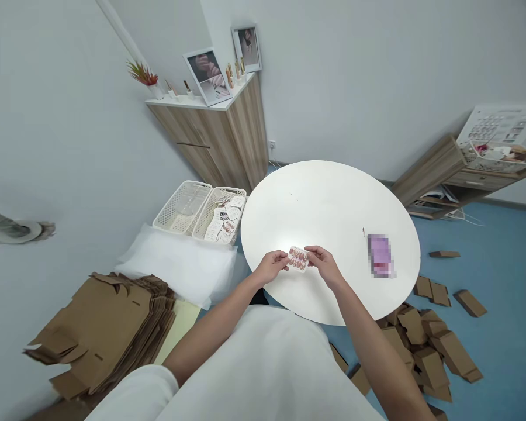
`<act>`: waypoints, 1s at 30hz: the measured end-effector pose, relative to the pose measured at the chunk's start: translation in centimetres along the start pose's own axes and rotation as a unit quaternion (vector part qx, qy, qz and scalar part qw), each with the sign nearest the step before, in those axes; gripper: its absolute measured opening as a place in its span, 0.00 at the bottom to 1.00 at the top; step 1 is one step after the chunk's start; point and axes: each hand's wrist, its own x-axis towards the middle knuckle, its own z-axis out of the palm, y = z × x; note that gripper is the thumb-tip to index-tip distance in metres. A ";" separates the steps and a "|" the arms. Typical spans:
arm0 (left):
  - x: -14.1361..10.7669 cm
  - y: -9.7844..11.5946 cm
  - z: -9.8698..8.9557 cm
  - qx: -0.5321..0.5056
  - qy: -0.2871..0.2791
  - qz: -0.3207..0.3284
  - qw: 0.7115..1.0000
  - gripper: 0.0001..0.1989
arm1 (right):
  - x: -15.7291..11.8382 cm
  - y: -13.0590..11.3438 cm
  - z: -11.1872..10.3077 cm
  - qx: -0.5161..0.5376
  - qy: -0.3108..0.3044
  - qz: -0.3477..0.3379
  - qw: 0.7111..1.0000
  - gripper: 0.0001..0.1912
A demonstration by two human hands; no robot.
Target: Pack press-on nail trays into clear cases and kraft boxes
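A small white card with rows of pinkish-brown press-on nails [297, 259] is held between my two hands over the near part of the round white table [324, 204]. My left hand [272, 266] pinches its left edge. The right edge is gripped by the fingers of my right hand [323, 264]. On the table's right side lies a purple item [380, 255], blurred by pixels. Left of the table, a white basket [220, 215] holds several similar cards.
Another basket [182, 207] stands beside the first. Plastic bags [179, 260] and stacked flat cardboard [109, 327] lie at the left. Cardboard boxes [433, 356] are heaped on the floor at the right. A wooden cabinet [219, 137] stands behind.
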 end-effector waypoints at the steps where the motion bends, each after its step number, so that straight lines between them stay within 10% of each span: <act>1: -0.2 -0.1 0.2 -0.001 0.003 -0.009 1.000 0.15 | -0.1 0.1 -0.1 -0.003 0.010 0.000 1.000 0.18; 15: -0.9 -1.6 2.9 -0.047 0.038 -0.054 0.997 0.16 | -2.1 3.1 1.2 0.053 0.071 0.024 0.996 0.22; 30: -0.7 -1.4 0.8 0.057 -0.012 0.007 0.998 0.18 | -2.1 3.2 0.2 -0.004 0.051 0.045 0.998 0.18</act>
